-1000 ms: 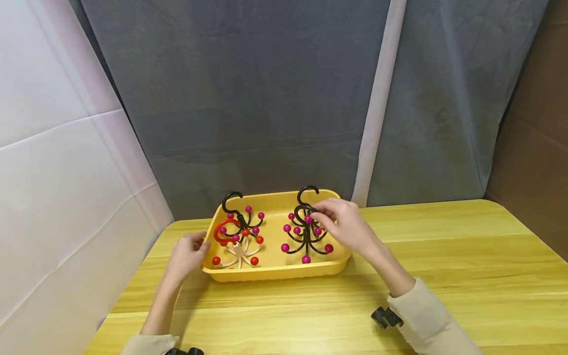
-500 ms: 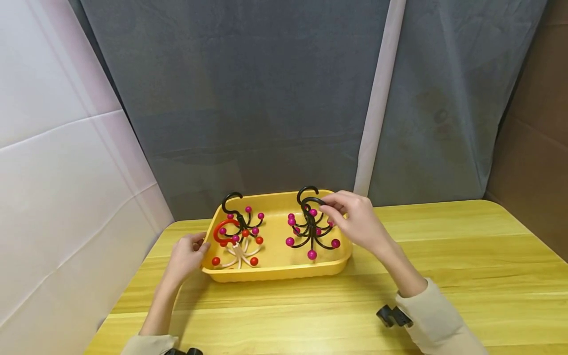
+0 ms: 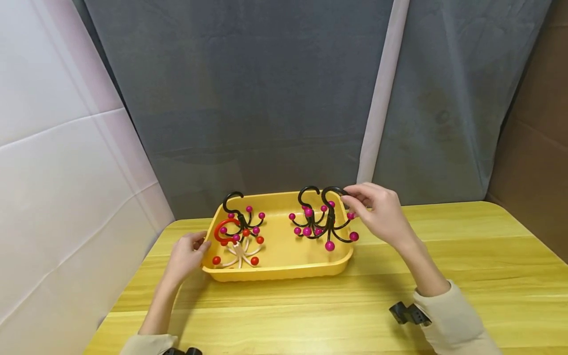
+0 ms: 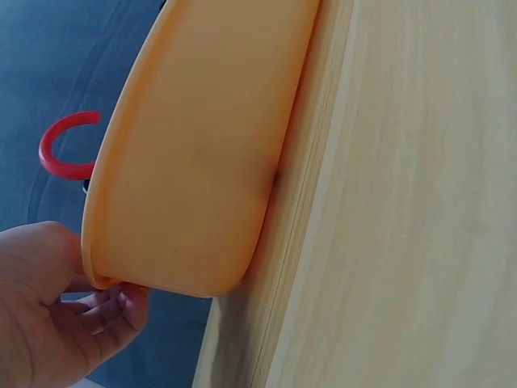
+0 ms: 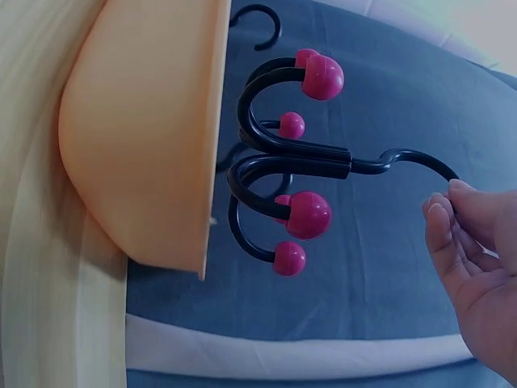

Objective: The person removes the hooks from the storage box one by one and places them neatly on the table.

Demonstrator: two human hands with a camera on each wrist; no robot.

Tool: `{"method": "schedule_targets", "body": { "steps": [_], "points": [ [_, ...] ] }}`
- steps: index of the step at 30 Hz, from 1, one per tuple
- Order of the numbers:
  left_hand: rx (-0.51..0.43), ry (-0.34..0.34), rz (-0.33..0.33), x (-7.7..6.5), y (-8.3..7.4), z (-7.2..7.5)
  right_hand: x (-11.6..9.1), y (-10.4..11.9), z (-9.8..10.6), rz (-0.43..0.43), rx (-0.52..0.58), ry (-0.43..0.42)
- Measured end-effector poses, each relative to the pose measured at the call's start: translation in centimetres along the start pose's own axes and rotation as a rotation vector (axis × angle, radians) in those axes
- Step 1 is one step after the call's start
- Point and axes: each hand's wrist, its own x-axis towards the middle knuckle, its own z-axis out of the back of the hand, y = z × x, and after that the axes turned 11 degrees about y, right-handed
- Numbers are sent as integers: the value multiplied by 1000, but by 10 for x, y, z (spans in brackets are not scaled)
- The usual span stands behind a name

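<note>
Wood-grain table with a pale yellow top [image 3: 284, 313], backed by a grey cloth curtain [image 3: 248, 108]. On it stood one yellow rounded-rectangular tray, apparently plastic [image 3: 275, 274]. Held item: one black hanger with a curved hook, spreading arms and pink ball tips [image 3: 331, 217], located over the tray's right end. The right hand [image 3: 377, 212] pinched the tip of its hook between thumb and fingers, the grip nearly closed. The hanger lay to that hand's left and below, long axis roughly upright, balls lowest; the right hand was much the nearer. Left hand [image 3: 186, 254]: thumb and bent fingers at the tray's left rim, gripping it. Also in the tray: a second black hanger with pink balls [image 3: 301, 197], just beside the held one and partly behind it; a third of the same kind [image 3: 241, 217] at the left; before that, a hanger with red hook, cream arms and red balls [image 3: 238, 250]. The right wrist view showed the held hanger's arms above the rim, a height the head view left unclear. The left wrist view showed the tray's outer wall and the red hook projecting past the rim.
</note>
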Motion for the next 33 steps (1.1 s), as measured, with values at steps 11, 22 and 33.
{"method": "schedule_targets", "body": {
  "steps": [11,22,33],
  "points": [
    [-4,1,-11,0,2,0,-4,-16,20,-21,-43,-74],
    [3,9,-36,0,3,1,-9,-33,36,-86,-101,-127],
    [3,11,-43,0,1,1,-11,-51,38,-163,-100,-99]
  ]
}}
